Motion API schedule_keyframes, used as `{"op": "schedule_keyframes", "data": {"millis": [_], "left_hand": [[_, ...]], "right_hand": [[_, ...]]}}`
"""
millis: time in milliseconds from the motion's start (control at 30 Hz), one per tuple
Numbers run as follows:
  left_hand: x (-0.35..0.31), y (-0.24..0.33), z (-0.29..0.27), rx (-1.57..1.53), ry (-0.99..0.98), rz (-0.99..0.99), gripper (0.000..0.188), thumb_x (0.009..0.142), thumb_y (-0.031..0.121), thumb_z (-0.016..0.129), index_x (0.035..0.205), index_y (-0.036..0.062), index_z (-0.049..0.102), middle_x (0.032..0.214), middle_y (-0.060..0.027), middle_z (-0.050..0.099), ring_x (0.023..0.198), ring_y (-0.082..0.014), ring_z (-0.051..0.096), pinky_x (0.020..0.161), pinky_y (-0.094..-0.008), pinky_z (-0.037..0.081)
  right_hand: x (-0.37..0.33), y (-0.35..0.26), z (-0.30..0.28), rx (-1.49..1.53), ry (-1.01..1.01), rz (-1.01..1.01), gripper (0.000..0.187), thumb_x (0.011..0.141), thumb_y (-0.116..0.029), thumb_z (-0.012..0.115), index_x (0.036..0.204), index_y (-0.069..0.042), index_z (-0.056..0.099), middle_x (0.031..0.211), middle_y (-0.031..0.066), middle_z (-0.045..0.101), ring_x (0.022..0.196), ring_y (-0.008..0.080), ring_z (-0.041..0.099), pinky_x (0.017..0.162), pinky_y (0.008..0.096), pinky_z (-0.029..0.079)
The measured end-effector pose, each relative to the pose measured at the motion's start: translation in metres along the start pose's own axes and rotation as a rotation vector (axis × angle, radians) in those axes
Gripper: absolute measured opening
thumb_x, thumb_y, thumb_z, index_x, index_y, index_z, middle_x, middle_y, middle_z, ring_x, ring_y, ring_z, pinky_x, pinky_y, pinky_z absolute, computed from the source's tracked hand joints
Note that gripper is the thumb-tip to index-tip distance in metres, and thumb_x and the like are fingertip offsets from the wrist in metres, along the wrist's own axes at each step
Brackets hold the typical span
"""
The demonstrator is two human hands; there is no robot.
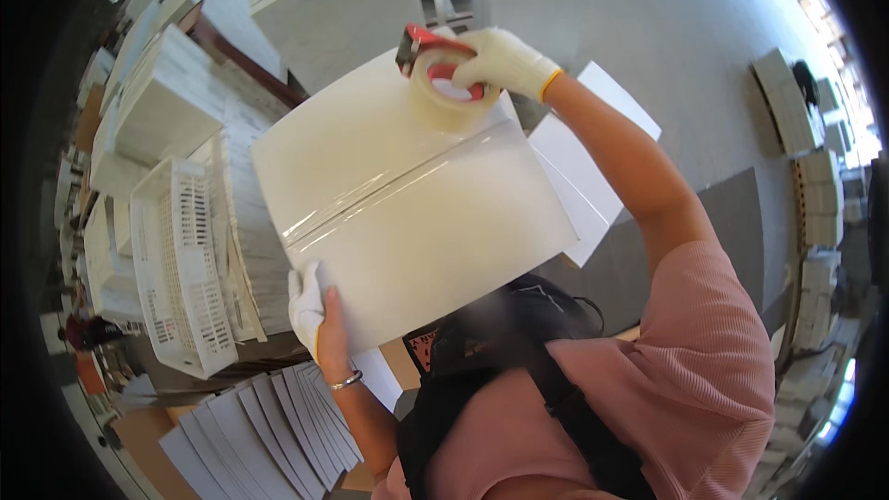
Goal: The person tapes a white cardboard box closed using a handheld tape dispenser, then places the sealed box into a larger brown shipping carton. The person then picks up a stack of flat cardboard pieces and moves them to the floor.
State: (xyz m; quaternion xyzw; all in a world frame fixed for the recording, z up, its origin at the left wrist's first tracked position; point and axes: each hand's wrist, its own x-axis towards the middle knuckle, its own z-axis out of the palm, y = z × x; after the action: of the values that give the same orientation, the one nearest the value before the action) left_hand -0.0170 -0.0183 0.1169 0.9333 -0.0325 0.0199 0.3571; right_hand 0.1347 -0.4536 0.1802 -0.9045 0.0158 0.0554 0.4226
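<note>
A white cardboard box (407, 213) lies in front of me, its top seam covered by a strip of shiny transparent tape (361, 196). In my right hand (505, 60), in a white knit glove with a yellow cuff, is a red tape dispenser (428, 37) with a thick roll of transparent tape (433, 97). It is over the far right part of the box, near the seam's end. My left hand (310, 310), gloved too, grips the box at its near left edge; some of its fingers are hidden by the box side.
To the left, a white plastic basket (176, 268) stands by stacks of white board (176, 97). Flat white sheets (264, 426) are fanned out at the lower left. Another white box (579, 176) sits beyond the right side. Pallet stacks (820, 199) line the far right.
</note>
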Motion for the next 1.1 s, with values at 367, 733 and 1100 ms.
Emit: {"op": "schedule_keyframes", "data": {"millis": [367, 733, 1100], "left_hand": [[-0.022, -0.048, -0.007, -0.692, 0.0, -0.622, 0.05, 0.105, 0.022, 0.058, 0.149, -0.0011, 0.046, 0.147, -0.0109, 0.05, 0.129, -0.0204, 0.051, 0.109, -0.0341, 0.041], [-0.024, -0.043, -0.006, -0.404, 0.139, -0.515, 0.053, 0.11, 0.023, 0.047, 0.156, 0.0015, 0.033, 0.155, -0.0082, 0.044, 0.137, -0.0197, 0.045, 0.114, -0.0353, 0.037], [-0.013, -0.004, -0.001, -0.393, 0.141, -0.69, 0.047, 0.106, 0.025, 0.056, 0.145, -0.0001, 0.051, 0.138, -0.0067, 0.058, 0.124, -0.0174, 0.055, 0.108, -0.0322, 0.042]], "right_hand": [[-0.133, 0.294, -0.027, 0.343, 0.424, 0.605, 0.044, 0.073, -0.022, 0.07, 0.111, 0.001, 0.07, 0.08, 0.0134, 0.07, 0.064, 0.0203, 0.071, 0.053, 0.0312, 0.06], [-0.092, 0.385, 0.121, 0.634, 0.319, 0.831, 0.041, 0.074, -0.023, 0.071, 0.107, 0.002, 0.071, 0.08, 0.0157, 0.072, 0.063, 0.0251, 0.072, 0.056, 0.0356, 0.061], [-0.095, 0.405, 0.13, 0.686, 0.461, 0.74, 0.043, 0.075, -0.013, 0.066, 0.116, 0.001, 0.068, 0.091, 0.0105, 0.07, 0.082, 0.0192, 0.07, 0.067, 0.0329, 0.059]]}}
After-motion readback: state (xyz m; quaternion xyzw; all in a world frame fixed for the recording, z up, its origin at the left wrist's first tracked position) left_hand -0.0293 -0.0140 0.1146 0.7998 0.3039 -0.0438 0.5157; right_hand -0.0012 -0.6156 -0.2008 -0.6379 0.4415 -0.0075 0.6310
